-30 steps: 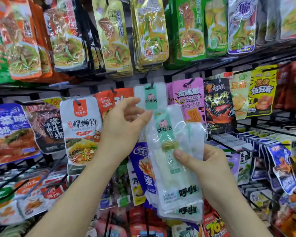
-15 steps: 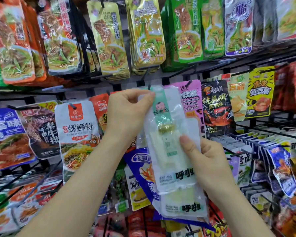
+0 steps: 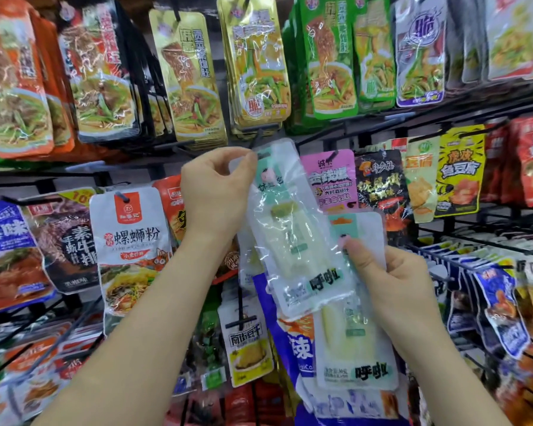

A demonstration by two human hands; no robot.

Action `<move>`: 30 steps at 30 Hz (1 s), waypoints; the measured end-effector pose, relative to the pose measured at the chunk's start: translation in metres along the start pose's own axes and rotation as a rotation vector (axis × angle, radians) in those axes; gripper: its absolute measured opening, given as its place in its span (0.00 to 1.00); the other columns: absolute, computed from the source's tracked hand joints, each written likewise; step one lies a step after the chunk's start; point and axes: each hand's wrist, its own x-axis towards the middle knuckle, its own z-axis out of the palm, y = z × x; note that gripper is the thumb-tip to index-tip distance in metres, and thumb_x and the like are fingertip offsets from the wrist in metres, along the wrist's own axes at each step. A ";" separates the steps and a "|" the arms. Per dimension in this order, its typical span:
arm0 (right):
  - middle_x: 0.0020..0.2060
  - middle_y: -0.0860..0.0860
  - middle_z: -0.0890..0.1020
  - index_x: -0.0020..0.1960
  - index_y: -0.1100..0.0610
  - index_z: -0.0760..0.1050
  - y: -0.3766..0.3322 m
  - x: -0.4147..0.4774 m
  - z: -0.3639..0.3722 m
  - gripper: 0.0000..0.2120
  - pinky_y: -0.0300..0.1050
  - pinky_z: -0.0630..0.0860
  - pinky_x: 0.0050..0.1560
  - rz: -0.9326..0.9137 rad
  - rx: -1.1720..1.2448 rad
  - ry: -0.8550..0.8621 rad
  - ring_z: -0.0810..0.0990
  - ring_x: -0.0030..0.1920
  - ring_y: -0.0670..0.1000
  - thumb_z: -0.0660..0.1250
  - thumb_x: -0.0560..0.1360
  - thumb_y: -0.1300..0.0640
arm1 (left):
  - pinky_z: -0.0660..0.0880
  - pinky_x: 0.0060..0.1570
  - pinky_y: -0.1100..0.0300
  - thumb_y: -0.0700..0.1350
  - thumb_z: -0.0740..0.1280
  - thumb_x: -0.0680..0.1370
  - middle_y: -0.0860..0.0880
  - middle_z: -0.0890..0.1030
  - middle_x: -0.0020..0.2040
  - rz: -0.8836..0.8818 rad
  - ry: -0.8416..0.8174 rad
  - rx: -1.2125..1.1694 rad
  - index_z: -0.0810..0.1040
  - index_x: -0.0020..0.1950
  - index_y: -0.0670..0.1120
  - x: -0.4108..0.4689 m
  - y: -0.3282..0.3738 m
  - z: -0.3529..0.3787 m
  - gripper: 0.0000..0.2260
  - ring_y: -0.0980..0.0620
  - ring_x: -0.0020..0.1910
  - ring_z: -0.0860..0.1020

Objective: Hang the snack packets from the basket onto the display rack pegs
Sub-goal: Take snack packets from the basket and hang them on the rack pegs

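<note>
A black wire display rack (image 3: 366, 130) fills the view, crowded with hanging snack bags. The left hand (image 3: 216, 195) pinches the top corner of 1 clear white-and-green packet (image 3: 290, 241), held just below a peg (image 3: 259, 138). The right hand (image 3: 394, 284) grips a matching lower packet (image 3: 357, 348), thumb pressed on its front. Glare blurs the upper packet's hang hole, so I cannot tell whether it meets the peg.

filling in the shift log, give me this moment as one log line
step: hanging packet | left hand: pinches top of clear packet | right hand: holds spare packet | hung: cannot tell
</note>
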 end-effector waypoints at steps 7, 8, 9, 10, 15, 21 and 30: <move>0.37 0.57 0.86 0.43 0.48 0.85 -0.010 -0.001 -0.016 0.07 0.63 0.79 0.38 -0.068 -0.071 0.000 0.84 0.37 0.59 0.70 0.71 0.48 | 0.76 0.42 0.62 0.44 0.72 0.75 0.60 0.81 0.37 0.094 -0.119 0.158 0.82 0.43 0.52 0.011 0.003 -0.007 0.03 0.63 0.37 0.78; 0.37 0.55 0.86 0.42 0.46 0.85 -0.012 0.000 -0.017 0.06 0.59 0.81 0.38 -0.076 -0.069 -0.011 0.85 0.38 0.57 0.69 0.71 0.50 | 0.77 0.42 0.62 0.44 0.72 0.75 0.60 0.81 0.38 0.095 -0.124 0.173 0.82 0.43 0.52 0.012 0.002 -0.008 0.02 0.63 0.37 0.77; 0.37 0.53 0.86 0.41 0.45 0.85 -0.014 0.000 -0.017 0.06 0.55 0.81 0.37 -0.081 -0.054 -0.023 0.85 0.37 0.54 0.69 0.71 0.51 | 0.77 0.43 0.61 0.44 0.72 0.75 0.60 0.81 0.38 0.089 -0.128 0.182 0.83 0.43 0.51 0.013 0.000 -0.008 0.02 0.63 0.38 0.78; 0.37 0.51 0.87 0.40 0.45 0.85 -0.016 0.000 -0.017 0.07 0.51 0.81 0.36 -0.082 -0.042 -0.034 0.85 0.36 0.51 0.69 0.71 0.52 | 0.78 0.44 0.59 0.44 0.72 0.75 0.59 0.82 0.39 0.078 -0.133 0.185 0.83 0.44 0.51 0.014 -0.003 -0.008 0.01 0.61 0.39 0.79; 0.35 0.50 0.86 0.38 0.44 0.86 -0.029 0.001 -0.010 0.07 0.45 0.80 0.32 -0.087 -0.019 -0.091 0.84 0.33 0.48 0.70 0.70 0.53 | 0.73 0.49 0.64 0.44 0.68 0.78 0.54 0.81 0.47 0.083 -0.168 0.303 0.83 0.54 0.46 0.012 -0.013 -0.002 0.07 0.57 0.48 0.78; 0.32 0.49 0.86 0.36 0.46 0.85 -0.033 0.008 -0.027 0.07 0.39 0.77 0.25 -0.044 0.091 0.028 0.82 0.28 0.46 0.68 0.67 0.52 | 0.64 0.45 0.75 0.32 0.64 0.77 0.53 0.76 0.55 0.161 -0.238 0.404 0.74 0.65 0.47 0.009 -0.016 0.004 0.18 0.57 0.53 0.72; 0.33 0.50 0.85 0.38 0.60 0.81 -0.016 0.019 -0.011 0.12 0.40 0.74 0.29 -0.072 -0.028 -0.010 0.80 0.32 0.47 0.64 0.79 0.62 | 0.71 0.52 0.52 0.29 0.68 0.70 0.38 0.76 0.57 0.469 -0.154 0.721 0.77 0.56 0.37 0.000 -0.031 0.004 0.16 0.37 0.55 0.76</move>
